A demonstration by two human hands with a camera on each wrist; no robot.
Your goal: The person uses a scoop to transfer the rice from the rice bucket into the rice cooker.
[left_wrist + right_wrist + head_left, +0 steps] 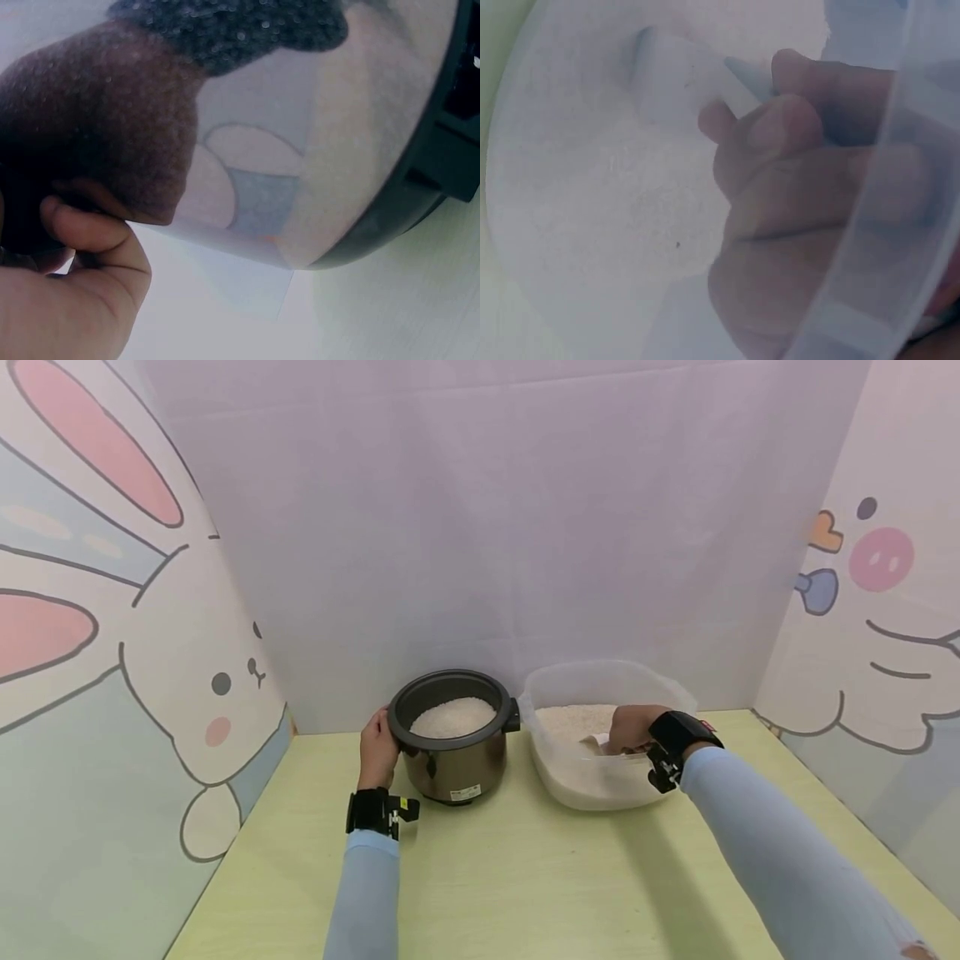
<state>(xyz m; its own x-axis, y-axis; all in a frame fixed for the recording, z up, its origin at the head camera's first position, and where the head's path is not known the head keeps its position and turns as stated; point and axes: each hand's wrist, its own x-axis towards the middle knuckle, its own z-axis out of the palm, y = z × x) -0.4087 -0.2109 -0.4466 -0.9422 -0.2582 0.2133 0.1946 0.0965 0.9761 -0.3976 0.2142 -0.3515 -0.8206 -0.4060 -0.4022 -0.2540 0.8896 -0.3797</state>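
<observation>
A dark rice cooker point(442, 770) without a lid stands at the back of the table, with white rice point(453, 718) inside. My left hand point(378, 750) grips its left side handle; in the left wrist view the thumb and finger point(97, 232) curl at that dark handle beside the shiny body. To the right is a translucent plastic tub point(585, 787) of rice point(573, 720). My right hand point(630, 729) reaches inside it and holds a white scoop point(595, 741). The right wrist view shows curled fingers around the scoop point(679, 75) through the tub's wall; its far end is partly hidden.
The pale yellow-green table point(510, 885) runs in front of both containers. A white cloth point(480, 527) hangs close behind them. Cartoon-printed panels stand at the left point(165, 660) and right point(862, 668). The cooker's right handle point(513, 716) is right beside the tub's rim.
</observation>
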